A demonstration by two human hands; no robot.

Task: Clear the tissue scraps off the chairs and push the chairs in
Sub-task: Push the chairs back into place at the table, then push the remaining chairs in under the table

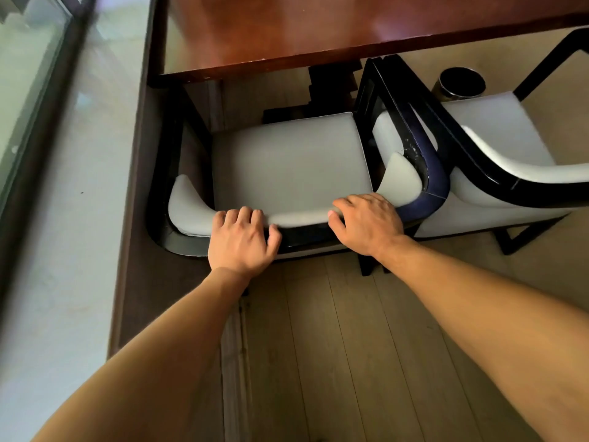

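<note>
A black-framed chair with a pale grey seat (287,157) stands in front of me, its front edge near the brown wooden table (318,33). My left hand (242,240) grips the curved top of its backrest on the left. My right hand (366,224) grips the same backrest on the right. The seat shows no tissue scraps. A second chair of the same kind (497,145) stands to the right, set further back from the table; its visible seat part is bare too.
A round dark bin (460,84) stands on the floor beyond the second chair. A pale ledge (79,218) and a glass pane (28,74) run along the left. Wooden floorboards (334,346) lie under me. The table's dark pedestal (325,90) is under the tabletop.
</note>
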